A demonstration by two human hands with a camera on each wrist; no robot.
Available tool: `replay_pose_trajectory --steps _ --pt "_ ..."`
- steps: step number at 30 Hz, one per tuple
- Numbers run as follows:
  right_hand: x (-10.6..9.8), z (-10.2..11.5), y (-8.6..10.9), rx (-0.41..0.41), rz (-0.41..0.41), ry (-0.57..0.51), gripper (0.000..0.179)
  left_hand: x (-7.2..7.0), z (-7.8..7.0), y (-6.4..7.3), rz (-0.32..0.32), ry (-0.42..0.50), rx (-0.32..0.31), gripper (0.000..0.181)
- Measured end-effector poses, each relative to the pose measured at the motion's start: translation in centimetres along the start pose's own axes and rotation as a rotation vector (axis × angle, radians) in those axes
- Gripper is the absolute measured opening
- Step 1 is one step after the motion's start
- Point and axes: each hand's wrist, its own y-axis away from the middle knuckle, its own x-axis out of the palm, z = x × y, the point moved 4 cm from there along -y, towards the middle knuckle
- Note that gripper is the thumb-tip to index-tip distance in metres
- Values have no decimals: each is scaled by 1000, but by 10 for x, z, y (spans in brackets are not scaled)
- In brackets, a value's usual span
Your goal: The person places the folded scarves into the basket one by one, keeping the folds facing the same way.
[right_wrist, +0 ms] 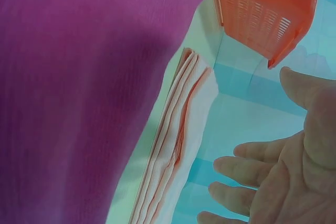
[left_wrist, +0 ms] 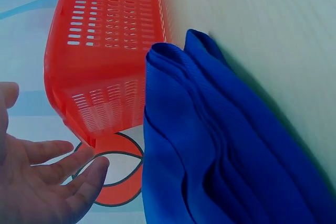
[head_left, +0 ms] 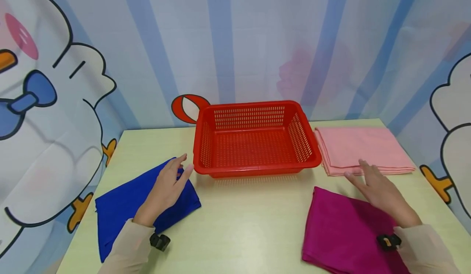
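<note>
My left hand [head_left: 166, 188] hovers over a folded blue cloth [head_left: 121, 204], fingers relaxed and holding nothing. In the left wrist view the blue cloth [left_wrist: 184, 129] shows several layers beside the hand [left_wrist: 47, 182]. On the other side my right hand [head_left: 382, 192] is above a folded magenta cloth [head_left: 338, 229], its fingertips overlapping the near edge of a folded pink cloth [head_left: 360, 143]. The right wrist view shows that hand [right_wrist: 283, 166] with spread fingers and nothing in them. Between the hands, farther back, stands a red plastic basket [head_left: 254, 169] with nothing inside.
The pale tabletop [head_left: 235, 225] carries the cloths and the basket. Behind it hangs a blue striped backdrop [head_left: 250, 41] with cartoon birds, close to the basket's back. A small black device [head_left: 160, 241] sits at the left wrist, another [head_left: 389, 242] at the right.
</note>
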Motion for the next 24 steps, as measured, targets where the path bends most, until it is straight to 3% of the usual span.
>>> replay_pose_trajectory --steps 13,24 --pt "7 13 3 -5 37 -49 88 -1 0 -16 -26 133 -33 62" --pt "11 27 9 -36 43 -58 92 -1 -3 -27 27 483 -172 62"
